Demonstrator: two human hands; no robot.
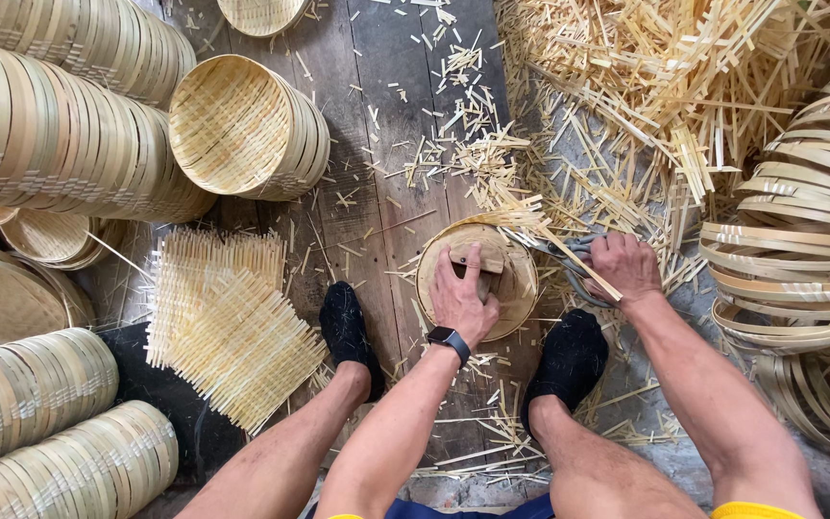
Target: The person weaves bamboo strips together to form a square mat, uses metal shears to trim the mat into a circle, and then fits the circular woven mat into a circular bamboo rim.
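I log the left hand [461, 298] pressing a small wooden block [479, 258] flat onto a round woven bamboo tray [521, 288], fingers closed over the block. The tray lies on the plank floor [377, 144] between my two black-socked feet [569, 360], near frame centre. The right hand [624, 266], at 3 o'clock of the tray, is clamped on the handles of shears [561, 252], blades at the tray's upper rim, where loose strip ends [516, 213] stick out. I judge the trimming partly done: untrimmed ends remain at 12 o'clock. Square woven mats [223, 322] wait at 9 o'clock; finished trays [242, 125] are stacked at 10 o'clock.
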